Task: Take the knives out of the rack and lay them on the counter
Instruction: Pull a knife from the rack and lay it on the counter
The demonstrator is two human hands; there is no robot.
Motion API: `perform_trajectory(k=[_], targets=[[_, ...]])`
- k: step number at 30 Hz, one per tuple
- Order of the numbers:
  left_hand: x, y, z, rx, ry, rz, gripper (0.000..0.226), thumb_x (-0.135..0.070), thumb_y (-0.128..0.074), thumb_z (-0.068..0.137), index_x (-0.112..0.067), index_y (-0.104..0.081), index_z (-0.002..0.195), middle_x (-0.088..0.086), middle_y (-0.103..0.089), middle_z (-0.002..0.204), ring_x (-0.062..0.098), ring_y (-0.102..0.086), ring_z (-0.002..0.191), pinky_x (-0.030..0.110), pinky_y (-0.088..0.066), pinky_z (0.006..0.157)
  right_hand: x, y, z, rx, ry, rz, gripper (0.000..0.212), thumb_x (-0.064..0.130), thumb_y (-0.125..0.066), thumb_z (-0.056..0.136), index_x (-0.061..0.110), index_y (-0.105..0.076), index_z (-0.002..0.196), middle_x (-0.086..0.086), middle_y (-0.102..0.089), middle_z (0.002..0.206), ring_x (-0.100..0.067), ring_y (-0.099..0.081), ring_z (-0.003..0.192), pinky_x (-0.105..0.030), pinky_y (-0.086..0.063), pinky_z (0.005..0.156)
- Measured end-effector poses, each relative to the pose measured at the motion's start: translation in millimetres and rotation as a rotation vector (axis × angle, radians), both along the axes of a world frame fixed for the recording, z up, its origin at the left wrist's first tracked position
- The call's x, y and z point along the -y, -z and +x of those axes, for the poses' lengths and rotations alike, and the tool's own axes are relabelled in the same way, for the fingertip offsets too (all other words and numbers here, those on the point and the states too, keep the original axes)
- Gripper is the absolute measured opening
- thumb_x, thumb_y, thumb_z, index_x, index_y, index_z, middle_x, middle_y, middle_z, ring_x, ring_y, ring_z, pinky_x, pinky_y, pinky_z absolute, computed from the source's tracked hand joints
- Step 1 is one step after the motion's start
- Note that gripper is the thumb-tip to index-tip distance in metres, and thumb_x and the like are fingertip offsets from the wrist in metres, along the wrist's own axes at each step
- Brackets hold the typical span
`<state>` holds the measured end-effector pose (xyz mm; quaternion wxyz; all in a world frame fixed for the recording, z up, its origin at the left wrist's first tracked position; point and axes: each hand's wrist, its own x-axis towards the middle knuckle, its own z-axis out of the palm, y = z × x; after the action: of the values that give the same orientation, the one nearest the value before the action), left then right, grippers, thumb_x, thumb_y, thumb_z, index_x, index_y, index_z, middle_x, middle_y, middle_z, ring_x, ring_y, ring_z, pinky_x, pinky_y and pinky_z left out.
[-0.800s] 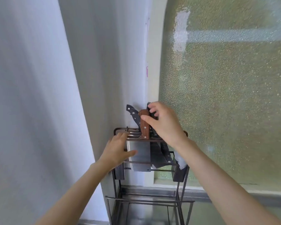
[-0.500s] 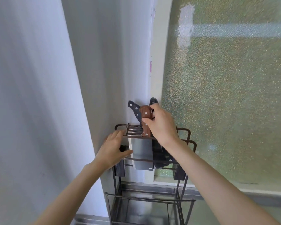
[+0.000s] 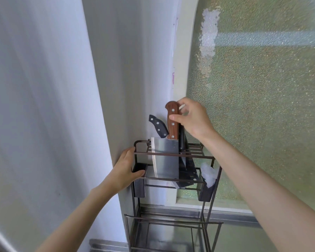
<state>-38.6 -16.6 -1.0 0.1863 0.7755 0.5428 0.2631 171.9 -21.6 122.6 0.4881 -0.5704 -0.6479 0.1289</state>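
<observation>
At the wire rack top, your right hand pinches the cleaver by its smooth wooden handle; your left hand grips the rack's left corner.

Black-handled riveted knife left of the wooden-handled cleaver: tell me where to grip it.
Grip the black-handled riveted knife by its handle, coming from above and the left. The handle leans up-left clear of the dark wire rack; its blade is hidden behind the wooden-handled cleaver.

One wire rack, three knives: one wood-handled cleaver, two black-handled knives
</observation>
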Motion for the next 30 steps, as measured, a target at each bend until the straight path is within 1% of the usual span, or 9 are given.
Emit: perform_trajectory(k=[3,6,9,12,14,16,21,24,30], targets=[[6,-12,-2,0.073,-0.004,0.049,0.075,-0.028,-0.067,0.079,-0.014,-0.025,0.140,0.005,-0.036,0.144,0.016,-0.031,0.133,0.019,-0.022,0.104,6,-18,5,-0.053,-0.020,0.009,0.026,0.012,-0.071,0.076,0.015,-0.059,0.098,-0.009,-0.060,0.085,-0.028,-0.062,0.084,-0.045,-0.051,0.083],[15,-28,-6,0.133,-0.001,0.098,0.071,-0.028,-0.069,0.078,-0.017,-0.031,0.138,0.002,-0.042,0.140,0.011,-0.035,0.129,0.016,-0.023,0.100,13,-39,11,-0.082,-0.035,0.037,0.027,0.010,-0.071,0.076,0.010,-0.059,0.101,-0.021,-0.063,0.093,-0.034,-0.063,0.093,-0.052,-0.050,0.088],[27,-43,-7,0.157,-0.031,0.178,0.061,-0.025,-0.068,0.079,-0.015,-0.041,0.132,0.002,-0.048,0.134,0.014,-0.045,0.124,0.020,-0.030,0.100,20,-59,17,-0.094,-0.025,0.078,0.026,0.011,-0.071,0.076,0.012,-0.059,0.099,-0.013,-0.061,0.087,-0.033,-0.063,0.094,-0.051,-0.050,0.089],[44,-56,-3,0.268,-0.071,0.289,0.018,-0.022,-0.066,0.080,-0.026,-0.060,0.096,-0.003,-0.064,0.104,0.003,-0.060,0.087,0.013,-0.044,0.074,31,-76,24,-0.129,-0.013,0.118,0.025,0.012,-0.070,0.076,0.014,-0.058,0.099,-0.008,-0.060,0.085,-0.027,-0.064,0.089,-0.040,-0.054,0.082],[58,-62,7,0.309,-0.024,0.229,0.010,-0.025,-0.064,0.081,-0.032,-0.061,0.074,-0.011,-0.068,0.078,0.003,-0.063,0.067,0.006,-0.045,0.059,41,-86,30,-0.181,-0.016,0.147,0.026,0.010,-0.070,0.077,0.012,-0.058,0.100,-0.006,-0.060,0.081,-0.023,-0.063,0.080,-0.031,-0.056,0.071],[69,-62,21,0.337,0.070,0.091,0.013,-0.035,-0.062,0.082,-0.030,-0.064,0.070,-0.008,-0.070,0.066,0.009,-0.067,0.062,0.004,-0.044,0.052,51,-96,38,-0.236,-0.013,0.185,0.026,0.008,-0.070,0.077,0.013,-0.056,0.098,-0.001,-0.058,0.073,-0.020,-0.062,0.073,-0.028,-0.055,0.066],[72,-60,67,0.769,0.167,-0.393,0.030,-0.048,-0.055,0.082,-0.022,-0.068,0.091,-0.001,-0.075,0.094,0.012,-0.072,0.081,0.018,-0.055,0.058,81,-100,61,-0.442,0.078,0.282,0.020,0.008,-0.068,0.079,0.019,-0.052,0.085,0.000,-0.060,0.072,-0.014,-0.063,0.064,-0.021,-0.056,0.059],[66,-63,99,1.002,0.191,-0.669,0.047,-0.051,-0.051,0.084,-0.011,-0.056,0.110,0.005,-0.070,0.108,0.015,-0.070,0.093,0.023,-0.056,0.071,104,-76,78,-0.694,0.144,0.296,0.023,0.007,-0.066,0.080,0.023,-0.050,0.075,0.001,-0.061,0.073,-0.009,-0.064,0.062,-0.018,-0.057,0.057],[81,-61,159,1.458,0.123,-0.738,0.035,-0.028,-0.045,0.093,-0.004,-0.050,0.119,0.011,-0.058,0.120,0.018,-0.061,0.100,0.029,-0.047,0.085,158,-6,122,-1.170,0.195,0.219,0.018,0.005,-0.064,0.082,0.011,-0.049,0.090,-0.008,-0.066,0.087,-0.015,-0.068,0.075,-0.026,-0.059,0.075]])
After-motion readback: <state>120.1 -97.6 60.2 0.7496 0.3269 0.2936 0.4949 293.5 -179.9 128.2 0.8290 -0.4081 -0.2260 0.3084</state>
